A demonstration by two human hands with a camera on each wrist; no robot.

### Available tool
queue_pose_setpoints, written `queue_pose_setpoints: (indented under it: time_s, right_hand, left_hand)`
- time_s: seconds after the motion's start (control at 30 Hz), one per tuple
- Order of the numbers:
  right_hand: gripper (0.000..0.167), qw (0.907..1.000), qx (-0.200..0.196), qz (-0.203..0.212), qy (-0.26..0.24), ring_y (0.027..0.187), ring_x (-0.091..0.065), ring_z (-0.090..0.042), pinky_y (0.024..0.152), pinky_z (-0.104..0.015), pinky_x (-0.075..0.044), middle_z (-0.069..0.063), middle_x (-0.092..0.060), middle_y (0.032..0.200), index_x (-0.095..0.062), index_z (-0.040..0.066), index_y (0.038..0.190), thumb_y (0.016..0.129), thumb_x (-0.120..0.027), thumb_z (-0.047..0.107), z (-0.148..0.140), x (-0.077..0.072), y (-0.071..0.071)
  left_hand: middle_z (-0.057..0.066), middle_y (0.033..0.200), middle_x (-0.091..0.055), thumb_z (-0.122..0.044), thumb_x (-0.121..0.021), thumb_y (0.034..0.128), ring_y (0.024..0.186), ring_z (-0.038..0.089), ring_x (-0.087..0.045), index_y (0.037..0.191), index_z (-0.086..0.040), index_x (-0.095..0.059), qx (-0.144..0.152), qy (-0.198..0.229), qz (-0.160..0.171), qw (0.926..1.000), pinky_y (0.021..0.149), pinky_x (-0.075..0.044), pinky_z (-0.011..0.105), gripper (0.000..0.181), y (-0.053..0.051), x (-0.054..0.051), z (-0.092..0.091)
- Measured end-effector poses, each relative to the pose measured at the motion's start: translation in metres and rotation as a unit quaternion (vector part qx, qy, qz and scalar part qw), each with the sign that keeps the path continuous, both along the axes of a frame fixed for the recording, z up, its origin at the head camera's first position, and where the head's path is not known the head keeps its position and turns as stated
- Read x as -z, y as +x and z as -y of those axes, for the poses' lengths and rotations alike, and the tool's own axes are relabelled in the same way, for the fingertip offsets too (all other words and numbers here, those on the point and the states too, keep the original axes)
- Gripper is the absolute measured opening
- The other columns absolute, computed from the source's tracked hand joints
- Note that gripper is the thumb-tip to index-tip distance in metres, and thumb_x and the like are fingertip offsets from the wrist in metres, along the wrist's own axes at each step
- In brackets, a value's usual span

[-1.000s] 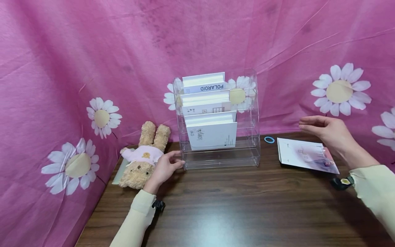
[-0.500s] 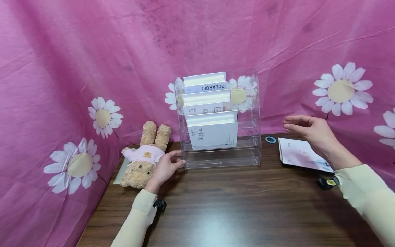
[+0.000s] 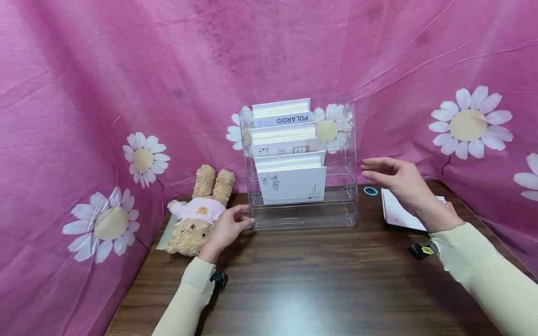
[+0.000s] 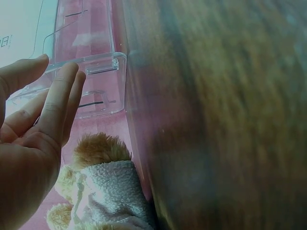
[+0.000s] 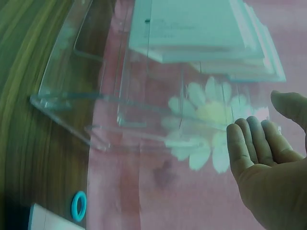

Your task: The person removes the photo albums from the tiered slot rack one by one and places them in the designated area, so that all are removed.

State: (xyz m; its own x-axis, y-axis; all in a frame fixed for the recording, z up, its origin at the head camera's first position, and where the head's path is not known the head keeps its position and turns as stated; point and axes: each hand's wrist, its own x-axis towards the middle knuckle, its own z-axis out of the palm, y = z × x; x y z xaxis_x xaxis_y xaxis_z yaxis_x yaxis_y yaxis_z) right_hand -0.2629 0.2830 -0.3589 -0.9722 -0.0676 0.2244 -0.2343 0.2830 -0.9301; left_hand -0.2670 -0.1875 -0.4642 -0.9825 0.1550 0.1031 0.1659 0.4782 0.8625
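Observation:
A clear acrylic tiered rack (image 3: 304, 218) stands upright on the table. Its tiers hold a white book (image 3: 292, 185) in front, a second book (image 3: 283, 147) behind it, and one marked POLAROID (image 3: 280, 120) at the top. My left hand (image 3: 227, 228) is at the rack's lower left side, fingers extended and loose; whether they touch it I cannot tell. Just off the rack's right side, my right hand (image 3: 405, 184) hovers with relaxed fingers and nothing in it. The right wrist view shows a gap between this hand (image 5: 273, 177) and the rack (image 5: 67, 103).
A teddy bear (image 3: 189, 235) in a pink top lies left of the rack, partly over a pale green flat item (image 3: 165, 239). A blue ring (image 3: 371, 191) and a white booklet (image 3: 395, 212), partly hidden by my right arm, lie on the right. Pink flowered cloth (image 3: 294, 51) hangs behind.
My right hand has moved left from above the booklet to beside the rack, still holding nothing. My left hand stays by the rack's left side, and the books have not shifted.

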Motion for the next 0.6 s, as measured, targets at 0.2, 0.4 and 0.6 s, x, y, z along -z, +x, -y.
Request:
queue_pose_setpoints:
  time_s: [0.2, 0.4, 0.6]
  right_hand:
    - [0.036, 0.9999, -0.001, -0.002, 0.01, 0.106, -0.074, 0.011, 0.087, -0.011, -0.057, 0.03, -0.08, 0.114, -0.076, 0.011, 0.139, 0.105, -0.082, 0.021, 0.023, 0.001, -0.004]
    - [0.042, 0.9995, -0.002, -0.005, 0.031, 0.102, -0.073, 0.01, 0.082, -0.013, -0.057, 0.03, -0.079, 0.112, -0.074, 0.005, 0.141, 0.104, -0.084, 0.022, 0.042, 0.003, -0.007]
    - [0.047, 0.9993, -0.013, -0.003, 0.036, 0.098, -0.074, 0.01, 0.085, -0.013, -0.061, 0.027, -0.079, 0.11, -0.07, -0.002, 0.144, 0.104, -0.083, 0.019, 0.058, 0.001, -0.011]
  left_hand:
    - [0.019, 0.112, -0.085, -0.004, -0.083, 0.0984, 0.1, 0.024, -0.083, 0.142, 0.001, -0.073, -0.003, -0.002, -0.001, 1.0, 0.078, -0.06, 0.018, 0.045, 0.0, -0.001, -0.001]
    - [0.022, 0.117, -0.084, -0.005, -0.083, 0.0986, 0.1, 0.024, -0.082, 0.142, 0.0, -0.072, 0.0, -0.002, -0.005, 1.0, 0.079, -0.059, 0.019, 0.045, 0.001, -0.003, -0.001]
    - [0.025, 0.128, -0.081, -0.005, -0.083, 0.0988, 0.105, 0.026, -0.082, 0.143, 0.003, -0.071, 0.001, 0.004, -0.006, 1.0, 0.08, -0.058, 0.016, 0.046, 0.002, -0.003, -0.001]
